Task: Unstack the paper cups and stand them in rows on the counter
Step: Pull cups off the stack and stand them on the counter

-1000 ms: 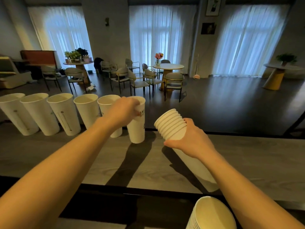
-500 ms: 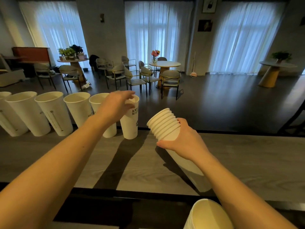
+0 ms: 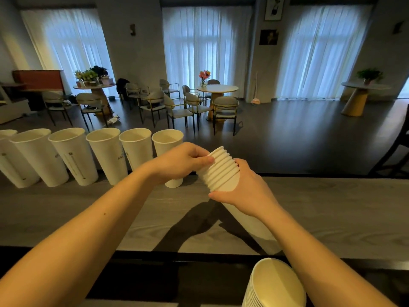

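Seven white paper cups (image 3: pixel 104 156) stand rowed on the grey wood-grain desk (image 3: pixel 332 209); print unreadable. Right of them, my right hand (image 3: pixel 247 193) grips the ribbed nested stack (image 3: pixel 223 173); my left hand (image 3: pixel 181 160) pinches its top rim.

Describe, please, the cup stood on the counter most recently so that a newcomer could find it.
Along the counter's far edge runs a row of white paper cups. The last-placed cup ends it on the right, partly behind the left hand, nearest the held stack.

Grey wood-grain counter (image 3: pixel 332 209); row of upright paper cups (image 3: pixel 73 156) along far edge.
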A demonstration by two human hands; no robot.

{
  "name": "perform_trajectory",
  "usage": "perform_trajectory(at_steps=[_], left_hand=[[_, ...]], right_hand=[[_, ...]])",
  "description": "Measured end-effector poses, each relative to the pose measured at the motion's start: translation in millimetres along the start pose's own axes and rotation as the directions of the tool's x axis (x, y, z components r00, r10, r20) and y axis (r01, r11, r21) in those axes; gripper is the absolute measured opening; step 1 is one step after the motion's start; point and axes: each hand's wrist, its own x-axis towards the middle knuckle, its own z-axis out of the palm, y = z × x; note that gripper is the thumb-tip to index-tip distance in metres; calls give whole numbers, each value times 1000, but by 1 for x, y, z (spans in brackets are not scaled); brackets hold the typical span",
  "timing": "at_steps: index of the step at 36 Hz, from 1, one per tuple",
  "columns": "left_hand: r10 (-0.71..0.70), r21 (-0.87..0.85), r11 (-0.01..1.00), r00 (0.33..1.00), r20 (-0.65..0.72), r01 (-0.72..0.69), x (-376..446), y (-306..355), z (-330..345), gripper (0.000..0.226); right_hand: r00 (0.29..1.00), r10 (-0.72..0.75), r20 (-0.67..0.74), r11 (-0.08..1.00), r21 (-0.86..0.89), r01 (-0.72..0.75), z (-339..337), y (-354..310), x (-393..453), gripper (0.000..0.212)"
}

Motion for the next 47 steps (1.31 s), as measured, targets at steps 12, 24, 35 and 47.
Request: perform_trajectory(at_steps=[12,24,35,47], left_hand=[[132,210,978,749,-649,10,22,17,-25,19],[124,732,665,943,-308,152,72,-13,22,25],[110,742,649,943,-313,170,83,-19,6,33],[-1,-7,1000,1000,23,2,39,58,32,43]], right_hand=[[988,154,-27,986,-61,-155,-30,30,-6,98],[984,172,-47,985,39,-170,-34,37,-5,93],[988,150,-44,986,81,-146,-39,45,-1,96],[991,116,-61,990,87,-110,-60,28,-21,96]])
